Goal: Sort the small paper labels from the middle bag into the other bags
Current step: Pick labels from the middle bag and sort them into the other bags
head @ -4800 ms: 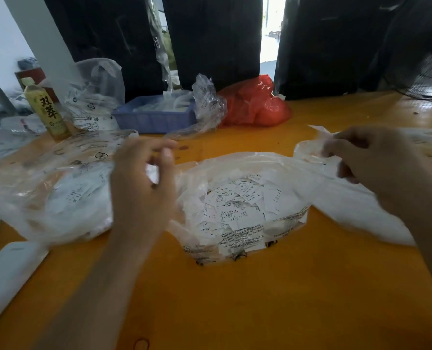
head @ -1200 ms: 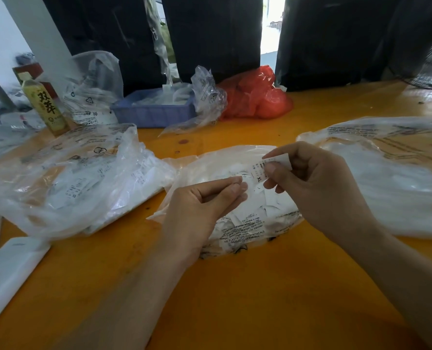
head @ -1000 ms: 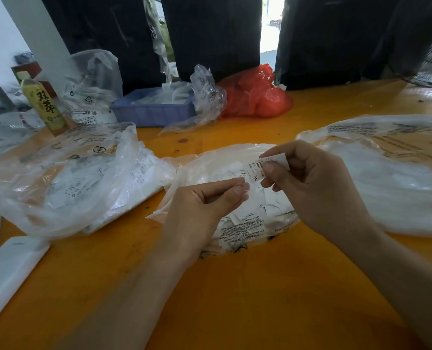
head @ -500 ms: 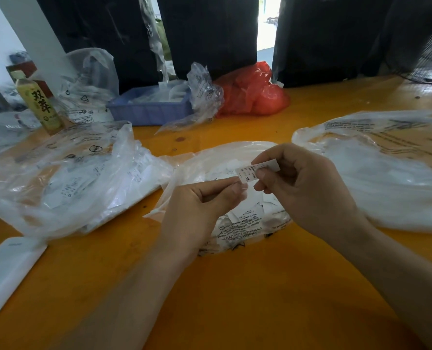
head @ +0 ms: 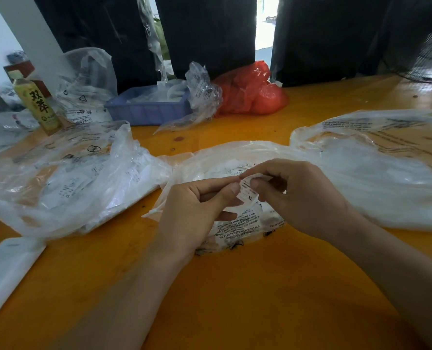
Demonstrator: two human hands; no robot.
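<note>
Above the middle bag (head: 237, 223), the left hand (head: 194, 210) pinches the upper left edge of 1 small XL label (head: 247, 193), which hangs downward; the right hand (head: 298, 195) pinches its right side, nearer the right bag (head: 376, 173).

Three clear bags (head: 58, 178), one red bag (head: 250, 92), one bottle (head: 36, 104), one blue tray (head: 146, 111).
</note>
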